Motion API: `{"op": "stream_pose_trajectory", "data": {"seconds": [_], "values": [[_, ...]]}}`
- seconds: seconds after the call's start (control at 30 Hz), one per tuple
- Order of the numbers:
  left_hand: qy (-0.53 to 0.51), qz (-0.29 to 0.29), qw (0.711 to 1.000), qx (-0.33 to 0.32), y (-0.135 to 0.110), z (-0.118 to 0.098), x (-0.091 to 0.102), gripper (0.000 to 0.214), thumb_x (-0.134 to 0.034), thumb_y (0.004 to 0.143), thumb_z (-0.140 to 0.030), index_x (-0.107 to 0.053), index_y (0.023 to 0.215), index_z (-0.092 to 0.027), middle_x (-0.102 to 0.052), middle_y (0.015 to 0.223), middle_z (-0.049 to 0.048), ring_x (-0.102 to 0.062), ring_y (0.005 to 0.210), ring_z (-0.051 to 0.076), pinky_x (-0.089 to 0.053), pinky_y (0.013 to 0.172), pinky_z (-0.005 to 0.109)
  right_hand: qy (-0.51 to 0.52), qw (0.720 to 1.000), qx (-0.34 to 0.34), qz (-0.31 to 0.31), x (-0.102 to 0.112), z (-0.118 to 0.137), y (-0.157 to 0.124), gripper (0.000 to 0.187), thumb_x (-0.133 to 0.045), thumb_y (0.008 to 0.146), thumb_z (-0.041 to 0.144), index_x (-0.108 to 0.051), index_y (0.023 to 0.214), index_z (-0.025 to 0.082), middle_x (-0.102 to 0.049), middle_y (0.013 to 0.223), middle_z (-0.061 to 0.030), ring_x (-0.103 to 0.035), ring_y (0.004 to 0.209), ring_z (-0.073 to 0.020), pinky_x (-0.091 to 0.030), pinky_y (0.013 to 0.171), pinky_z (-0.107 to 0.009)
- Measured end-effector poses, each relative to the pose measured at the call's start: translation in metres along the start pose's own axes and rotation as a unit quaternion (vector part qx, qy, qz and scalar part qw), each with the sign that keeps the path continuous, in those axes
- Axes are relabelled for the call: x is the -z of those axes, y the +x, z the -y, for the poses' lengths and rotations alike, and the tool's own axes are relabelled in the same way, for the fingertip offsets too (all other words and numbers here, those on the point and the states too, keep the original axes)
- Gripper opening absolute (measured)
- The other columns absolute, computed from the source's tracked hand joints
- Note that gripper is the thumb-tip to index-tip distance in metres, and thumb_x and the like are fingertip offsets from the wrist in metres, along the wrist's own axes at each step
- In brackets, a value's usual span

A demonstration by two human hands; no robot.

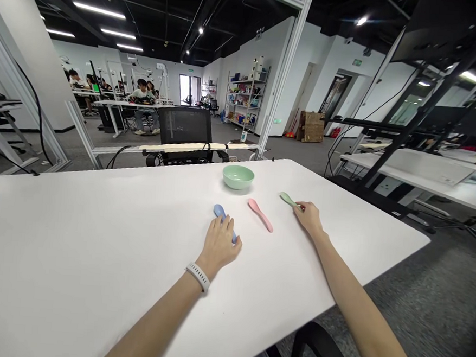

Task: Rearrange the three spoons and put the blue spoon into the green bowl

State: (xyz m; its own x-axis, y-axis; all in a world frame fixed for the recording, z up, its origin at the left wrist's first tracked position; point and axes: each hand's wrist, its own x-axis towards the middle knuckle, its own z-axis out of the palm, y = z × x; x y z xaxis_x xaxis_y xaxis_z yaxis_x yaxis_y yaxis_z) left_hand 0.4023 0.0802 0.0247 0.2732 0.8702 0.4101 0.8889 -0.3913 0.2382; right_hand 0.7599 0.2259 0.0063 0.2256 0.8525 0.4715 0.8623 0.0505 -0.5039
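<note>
Pinching of the green spoon (286, 197) by the right hand (309, 217) is seen, right of the pink spoon (260, 215) on the bench (95, 244). Leftward, the blue spoon (218, 210) is part-covered by the left hand (219, 243); grip cannot be told. Both are judged light, stiff, smooth, best held mid-handle.

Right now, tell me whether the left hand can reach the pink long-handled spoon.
Probably yes: the left hand is at the blue long-handled spoon, and the pink spoon lies just to that hand's right on the white tabletop, with nothing visible standing between.
</note>
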Motion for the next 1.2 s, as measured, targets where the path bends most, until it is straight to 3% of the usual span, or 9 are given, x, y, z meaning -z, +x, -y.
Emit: {"op": "stream_pose_trajectory", "data": {"seconds": [0.57,0.83,1.2], "values": [[-0.006,-0.018,1.000,-0.014,-0.0006,0.0011,0.0017,0.051,-0.050,0.093,-0.035,-0.057,0.140,-0.015,-0.063,0.150,0.0183,-0.052,0.142,0.034,-0.042,0.115,0.053,0.015,1.000,-0.001,-0.014,-0.0088,-0.0081,0.0015,0.037,-0.062,0.086,0.034,-0.078,0.108,0.009,-0.066,0.096,-0.0148,-0.062,0.088,-0.0263,-0.050,0.095,-0.042],[-0.001,-0.019,1.000,-0.012,0.0000,0.0012,0.0002,0.053,-0.050,0.094,-0.036,-0.057,0.140,-0.011,-0.062,0.149,0.0207,-0.052,0.142,0.035,-0.042,0.116,0.052,0.003,1.000,-0.006,-0.005,-0.0086,-0.0062,-0.0002,0.038,-0.062,0.087,0.034,-0.079,0.109,0.009,-0.068,0.098,-0.0159,-0.062,0.090,-0.0266,-0.049,0.094,-0.041],[0.021,-0.024,0.999,-0.035,0.0023,-0.0013,0.0010,0.061,-0.049,0.094,-0.045,-0.053,0.146,-0.013,-0.058,0.154,0.0212,-0.048,0.146,0.038,-0.036,0.120,0.059,-0.024,0.999,0.013,-0.028,-0.0086,-0.0054,-0.0002,0.040,-0.062,0.089,0.039,-0.077,0.113,0.010,-0.066,0.101,-0.0173,-0.061,0.098,-0.0308,-0.047,0.099,-0.047]]}}
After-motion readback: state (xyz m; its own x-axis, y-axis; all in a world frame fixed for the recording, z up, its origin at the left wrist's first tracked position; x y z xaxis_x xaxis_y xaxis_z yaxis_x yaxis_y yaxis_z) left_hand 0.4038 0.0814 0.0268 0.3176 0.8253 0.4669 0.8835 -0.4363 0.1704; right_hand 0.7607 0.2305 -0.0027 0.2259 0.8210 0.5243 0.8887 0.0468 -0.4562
